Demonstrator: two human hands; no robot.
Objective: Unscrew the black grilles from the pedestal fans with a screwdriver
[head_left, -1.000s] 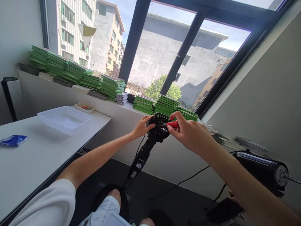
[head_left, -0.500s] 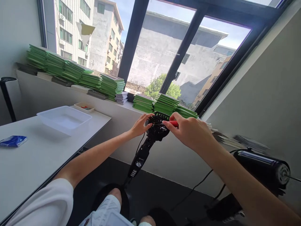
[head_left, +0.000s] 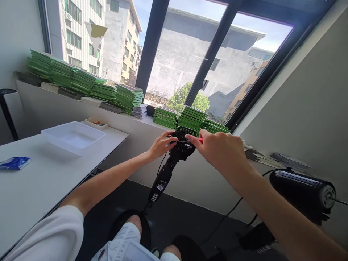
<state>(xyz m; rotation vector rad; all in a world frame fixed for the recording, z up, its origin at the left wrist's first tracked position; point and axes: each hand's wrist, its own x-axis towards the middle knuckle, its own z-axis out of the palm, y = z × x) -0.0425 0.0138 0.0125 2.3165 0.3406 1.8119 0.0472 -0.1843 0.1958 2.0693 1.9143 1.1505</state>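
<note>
A black standing fan (head_left: pixel 164 175) leans in front of me, its column carrying a knob and several buttons. At its top the fan's head (head_left: pixel 182 150) is opened up, with dark wiring and metal parts showing inside. My left hand (head_left: pixel 160 145) is at the left side of the head, thumb and fingers closing together among the wires; what they pinch is too small to make out. My right hand (head_left: pixel 221 146) is wrapped round a red-handled tool (head_left: pixel 200 140) at the right side. The tool's kind is mostly hidden by the fingers.
On the white table (head_left: pixel 49 177) at left are a clear plastic bin (head_left: pixel 74 139), a small tray (head_left: pixel 96 124) with red bits, and a blue packet (head_left: pixel 15 163). Green-edged stacks (head_left: pixel 130 98) line the windowsill. A black motor-like unit (head_left: pixel 301 188) stands at right, with a cable on the floor.
The thumb and fingers of my left hand have drawn closer together. My right hand has turned slightly and now covers more of the red handle. The view has shifted a little.
</note>
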